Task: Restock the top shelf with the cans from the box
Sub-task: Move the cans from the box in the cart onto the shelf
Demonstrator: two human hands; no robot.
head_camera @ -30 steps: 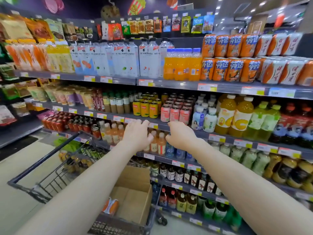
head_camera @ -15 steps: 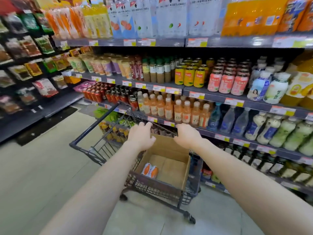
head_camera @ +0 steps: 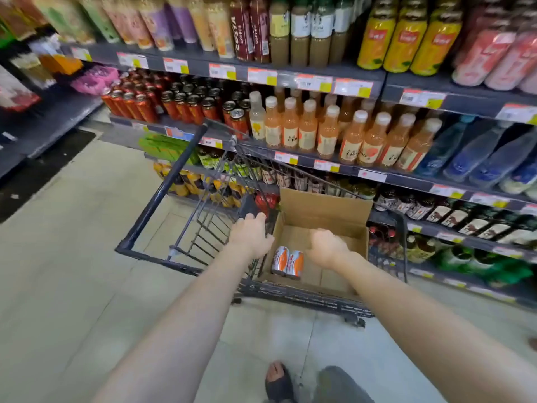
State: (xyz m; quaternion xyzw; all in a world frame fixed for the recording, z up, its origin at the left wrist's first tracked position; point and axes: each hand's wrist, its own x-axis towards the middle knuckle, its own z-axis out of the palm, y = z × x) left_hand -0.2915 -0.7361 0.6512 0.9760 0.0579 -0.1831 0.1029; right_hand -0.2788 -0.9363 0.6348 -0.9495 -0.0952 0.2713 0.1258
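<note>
Left hand [head_camera: 251, 235], right hand [head_camera: 327, 247] lower, by box [head_camera: 325, 207]; right fingers unseen.

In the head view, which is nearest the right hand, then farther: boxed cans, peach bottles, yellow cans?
From the right hand:
1. boxed cans, just left.
2. peach bottles, behind the cart.
3. yellow cans, higher up, upper right.

Bright, even overhead store light; soft shadows under the shelves [head_camera: 319, 80]. Motion blur smears the edges, and wide-angle distortion bends the shelf lines.
</note>
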